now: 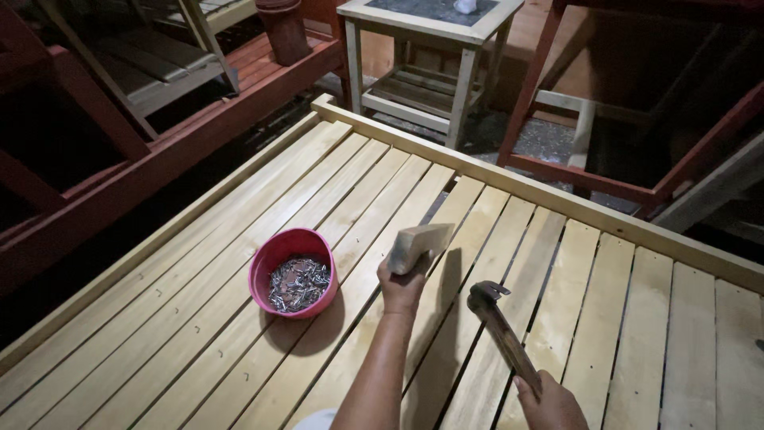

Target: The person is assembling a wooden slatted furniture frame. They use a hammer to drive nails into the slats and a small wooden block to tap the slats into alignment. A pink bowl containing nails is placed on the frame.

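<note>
My left hand (400,285) grips a short pale wooden block (419,245) and holds it just above the slats of a light wooden slatted frame (239,263). Gripped in my right hand (549,402) by its wooden handle is a claw hammer (500,326), whose metal head is raised over the slats to the right of the block. A pink plastic bowl (274,253) full of nails rests on the slats, to the left of my left hand.
The frame's raised rim (525,185) runs along the far side. Beyond it stand a small pale wooden side table (422,56), red-brown furniture frames (159,159) at left and right, and a dark pot (284,28).
</note>
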A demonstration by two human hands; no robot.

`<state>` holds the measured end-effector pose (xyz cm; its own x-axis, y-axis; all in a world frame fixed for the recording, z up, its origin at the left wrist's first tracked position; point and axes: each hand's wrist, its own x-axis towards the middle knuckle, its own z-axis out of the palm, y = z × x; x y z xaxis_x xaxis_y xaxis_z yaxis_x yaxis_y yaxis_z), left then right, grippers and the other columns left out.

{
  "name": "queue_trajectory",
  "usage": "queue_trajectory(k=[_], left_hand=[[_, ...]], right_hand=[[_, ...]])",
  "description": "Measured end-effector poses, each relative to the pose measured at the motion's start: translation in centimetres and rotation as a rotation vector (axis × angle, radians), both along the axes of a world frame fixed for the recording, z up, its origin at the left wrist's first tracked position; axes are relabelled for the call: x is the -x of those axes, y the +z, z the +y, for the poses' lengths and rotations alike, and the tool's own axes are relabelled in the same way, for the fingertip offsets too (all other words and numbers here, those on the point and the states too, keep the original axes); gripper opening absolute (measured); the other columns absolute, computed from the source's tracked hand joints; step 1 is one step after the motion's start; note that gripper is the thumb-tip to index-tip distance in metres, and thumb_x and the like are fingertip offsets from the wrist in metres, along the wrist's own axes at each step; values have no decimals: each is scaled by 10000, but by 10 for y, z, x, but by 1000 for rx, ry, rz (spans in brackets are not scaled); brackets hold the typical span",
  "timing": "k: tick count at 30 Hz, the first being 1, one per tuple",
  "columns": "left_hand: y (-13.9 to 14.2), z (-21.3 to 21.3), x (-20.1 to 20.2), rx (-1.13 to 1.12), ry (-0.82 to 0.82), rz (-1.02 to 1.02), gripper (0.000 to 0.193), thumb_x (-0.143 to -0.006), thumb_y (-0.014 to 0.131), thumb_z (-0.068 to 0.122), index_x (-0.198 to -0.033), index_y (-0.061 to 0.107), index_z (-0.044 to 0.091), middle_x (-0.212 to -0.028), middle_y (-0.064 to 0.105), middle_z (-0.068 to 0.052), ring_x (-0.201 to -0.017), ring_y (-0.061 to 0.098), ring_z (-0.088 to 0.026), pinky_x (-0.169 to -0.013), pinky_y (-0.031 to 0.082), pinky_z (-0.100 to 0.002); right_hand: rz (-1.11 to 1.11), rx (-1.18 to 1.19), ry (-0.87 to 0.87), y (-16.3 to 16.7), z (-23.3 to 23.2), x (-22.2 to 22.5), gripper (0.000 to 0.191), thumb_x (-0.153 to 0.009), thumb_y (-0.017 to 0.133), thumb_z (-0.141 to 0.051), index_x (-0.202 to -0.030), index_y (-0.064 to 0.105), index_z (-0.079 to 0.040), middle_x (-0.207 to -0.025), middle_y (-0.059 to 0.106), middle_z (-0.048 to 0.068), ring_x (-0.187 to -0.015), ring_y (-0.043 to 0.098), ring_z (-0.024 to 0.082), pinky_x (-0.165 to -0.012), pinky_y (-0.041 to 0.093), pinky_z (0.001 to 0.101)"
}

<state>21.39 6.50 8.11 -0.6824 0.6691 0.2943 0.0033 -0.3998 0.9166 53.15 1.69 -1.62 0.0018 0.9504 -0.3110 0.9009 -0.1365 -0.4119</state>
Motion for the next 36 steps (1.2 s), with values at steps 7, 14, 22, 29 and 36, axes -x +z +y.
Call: queue_trajectory(k=[7, 14, 22, 29, 36], left_hand=[[-18, -1, -7, -50, -50, 30, 459, -767, 873, 156, -1181, 723, 30, -1027, 781, -50, -917, 711, -128, -829, 579, -279], [-40, 9, 1, 134, 34, -105, 426, -731, 924, 215, -1034, 751, -30, -986, 797, -104, -874, 753, -183, -785, 609, -319], [-37, 5, 13, 124, -16, -200, 401, -733, 896, 214, -1027, 767, -25, -988, 806, -105, -889, 762, -184, -820, 600, -325], [-35, 7, 13, 76, -14, -314, 407, -731, 896, 189, -1050, 756, -22, -1006, 791, -97, -897, 745, -176, -812, 599, -320], [-15, 0, 12, 59, -14, -368, 487, -740, 891, 176, -1157, 716, -3, -1100, 766, -91, -983, 725, -182, -859, 584, -303]], right_hand=[[22, -5, 4, -19, 7, -12, 448, -901, 627, -519, -1097, 673, -119, -802, 793, 140, -841, 813, 299, -822, 596, 443], [-5, 19, 7, -25, 11, -20, 454, -921, 608, -532, -1055, 683, -104, -740, 769, 156, -767, 808, 271, -776, 608, 422], [51, -22, -54, -18, 26, -13, 467, -900, 609, -545, -1040, 689, -106, -822, 813, 189, -873, 820, 344, -834, 595, 462], [-18, -76, -76, -9, 32, 9, 540, -925, 584, -574, -1112, 703, -82, -949, 792, 211, -986, 765, 379, -883, 584, 480], [21, 0, -116, 6, 29, 18, 551, -945, 575, -550, -1147, 702, -53, -950, 788, 190, -959, 774, 323, -899, 592, 438]])
